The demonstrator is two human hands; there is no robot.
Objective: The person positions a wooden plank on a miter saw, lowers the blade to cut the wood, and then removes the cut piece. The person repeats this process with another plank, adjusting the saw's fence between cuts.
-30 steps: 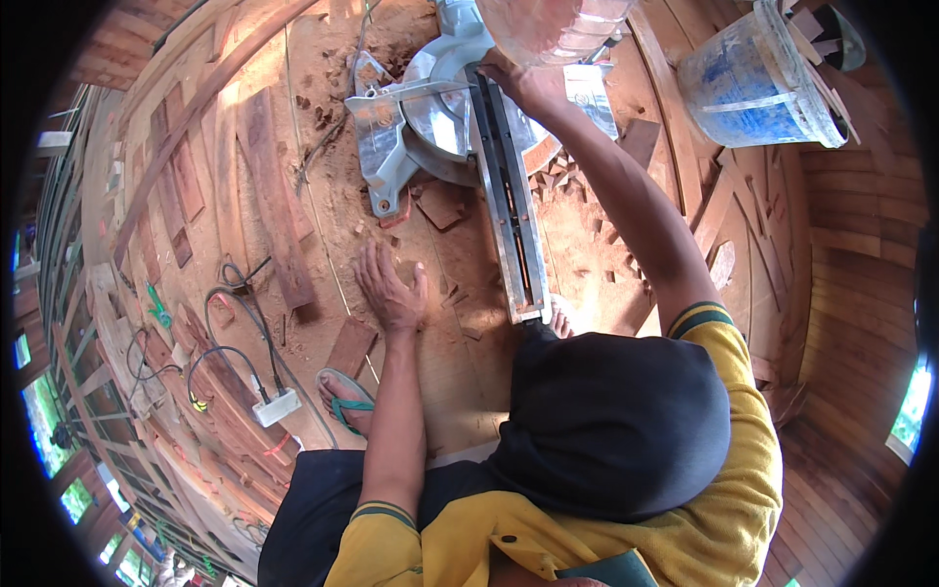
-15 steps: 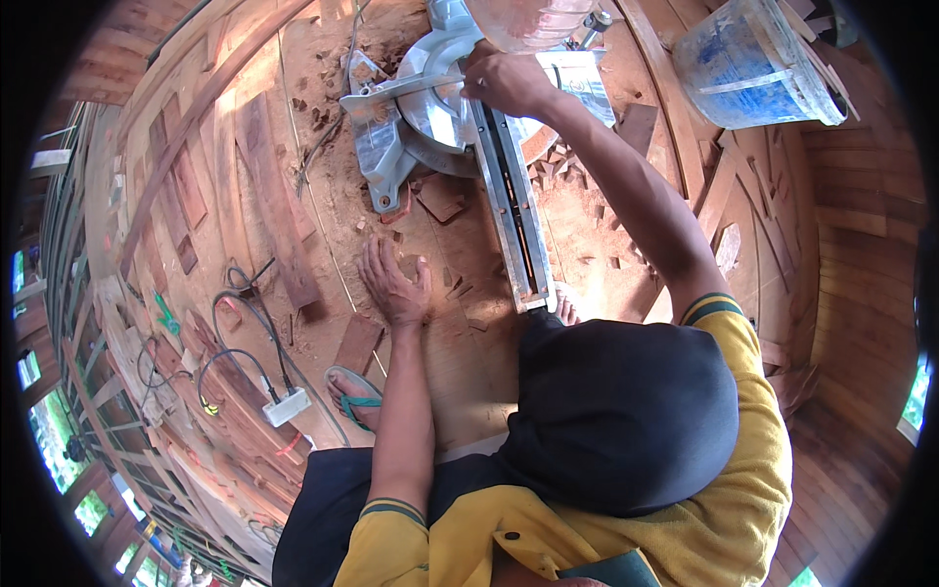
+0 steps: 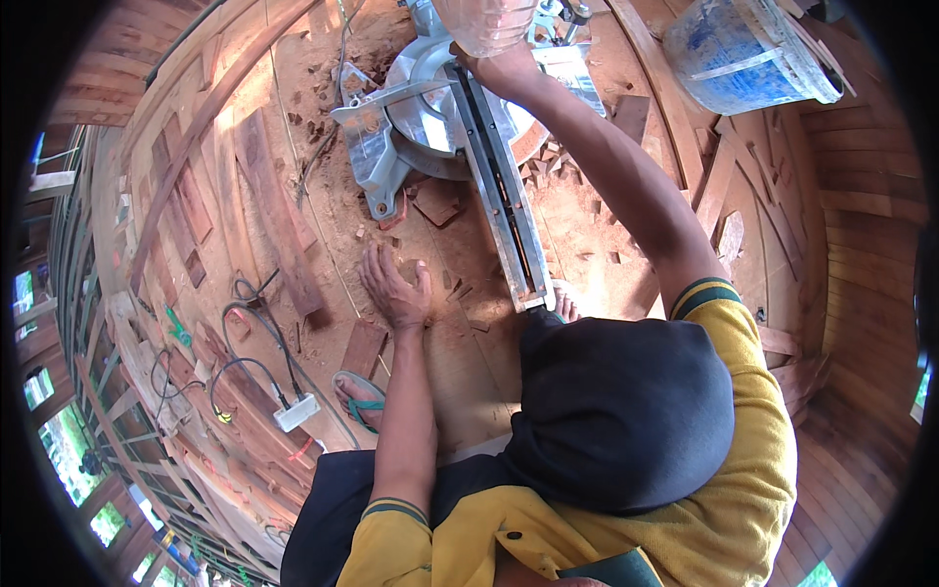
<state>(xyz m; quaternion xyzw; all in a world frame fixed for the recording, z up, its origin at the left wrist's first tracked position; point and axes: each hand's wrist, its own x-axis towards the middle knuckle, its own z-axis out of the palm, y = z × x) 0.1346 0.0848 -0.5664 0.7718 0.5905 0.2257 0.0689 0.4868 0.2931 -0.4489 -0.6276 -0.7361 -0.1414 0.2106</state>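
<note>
A miter saw (image 3: 416, 108) with a pale metal base stands at the top centre, its long slotted rail (image 3: 501, 196) running toward me. My right hand (image 3: 504, 70) is at the rail's far end, partly behind a clear ribbed plastic container (image 3: 484, 27). Its visible fingers look curled, but what they grip is hidden. On the dusty wooden floor to the left of the rail rests my left hand (image 3: 396, 289), open, fingers spread and holding nothing. Small wood offcuts (image 3: 458, 287) lie beside it. A reddish wood block (image 3: 437, 200) sits by the saw base.
A blue-and-white bucket (image 3: 748, 59) stands at the far right. Long wood strips (image 3: 274, 205) cover the left floor. Cables run to a white power strip (image 3: 296, 412) near my sandalled foot (image 3: 359, 399). Sawdust and small cut blocks (image 3: 541, 166) surround the saw.
My right hand has moved slightly farther away and is now more hidden by the clear plastic container. My left hand stays flat on the floor. The whole view has shifted a little.
</note>
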